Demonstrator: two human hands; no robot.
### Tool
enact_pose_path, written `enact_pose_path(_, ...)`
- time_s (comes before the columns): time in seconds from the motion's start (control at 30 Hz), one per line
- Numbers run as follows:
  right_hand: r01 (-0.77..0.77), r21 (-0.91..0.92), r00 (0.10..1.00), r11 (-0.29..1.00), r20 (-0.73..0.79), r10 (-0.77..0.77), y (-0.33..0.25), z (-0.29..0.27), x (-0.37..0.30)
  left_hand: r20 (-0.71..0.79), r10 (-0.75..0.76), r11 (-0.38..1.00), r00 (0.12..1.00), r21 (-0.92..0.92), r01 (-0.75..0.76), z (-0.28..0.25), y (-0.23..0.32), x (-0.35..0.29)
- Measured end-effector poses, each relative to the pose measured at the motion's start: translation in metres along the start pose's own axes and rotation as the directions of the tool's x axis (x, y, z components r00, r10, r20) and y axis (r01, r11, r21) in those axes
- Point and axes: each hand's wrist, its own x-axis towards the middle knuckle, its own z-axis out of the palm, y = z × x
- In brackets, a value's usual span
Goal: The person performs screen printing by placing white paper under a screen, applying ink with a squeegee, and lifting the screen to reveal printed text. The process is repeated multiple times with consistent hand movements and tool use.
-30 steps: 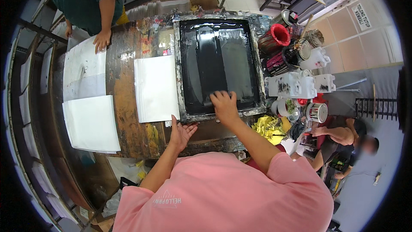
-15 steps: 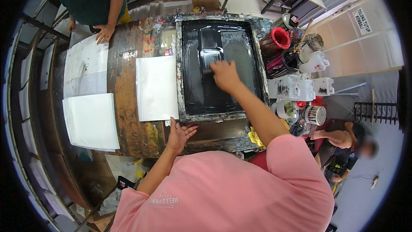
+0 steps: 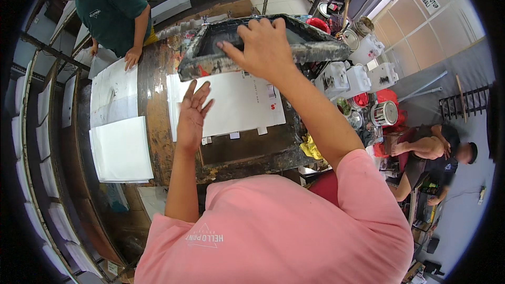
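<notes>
A screen-printing frame [image 3: 315, 50], ink-stained along its wooden rim, is tilted up with its near side raised off the table. My right hand [image 3: 267, 47] grips that near side, fingers over the rim. Just below the frame's left corner is my left hand [image 3: 193, 115], empty, palm turned up and fingers apart; whether a fingertip touches the rim, I cannot tell. White paper [image 3: 226, 102] lies under the raised frame, with small red and dark prints near its right side. The dark ink bed inside the frame shows only partly, and I cannot make out the squeegee.
Two piles of white sheets [image 3: 121, 150] lie on the left of the stained table [image 3: 158, 100]. A co-worker in a green shirt [image 3: 113, 13] stands at the far left, a hand on the sheets. Paint pots and white jugs [image 3: 383, 76] crowd the right. Another person [image 3: 428, 150] sits beyond.
The frame has gone from lying flat to tilted up, uncovering the paper below. My right hand has left the squeegee for the frame's near rim. My left hand has moved up and left.
</notes>
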Motion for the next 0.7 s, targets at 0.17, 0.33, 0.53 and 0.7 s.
enact_pose_path(0.17, -0.044, 0.026, 0.996, 0.999, 0.080, 0.042, 0.005, -0.006, 0.035, -0.297, -0.031, -0.144, 0.955, 0.946, 0.289, -0.064, -0.137, -0.063)
enact_pose_path(0.33, -0.031, 0.039, 0.999, 0.999, 0.026, 0.030, 0.019, -0.007, 0.059, -0.362, -0.071, -0.178, 0.929, 0.921, 0.346, -0.068, -0.171, -0.090)
enact_pose_path(0.53, -0.069, 0.055, 0.997, 0.996, 0.051, 0.066, 0.018, -0.012, 0.071, -0.371, -0.083, -0.141, 0.925, 0.923, 0.358, -0.064, -0.171, -0.087)
enact_pose_path(0.7, -0.035, 0.089, 0.999, 0.995, -0.036, 0.038, 0.015, -0.003, 0.056, -0.304, 0.030, -0.059, 0.952, 0.950, 0.305, -0.053, -0.143, -0.068)
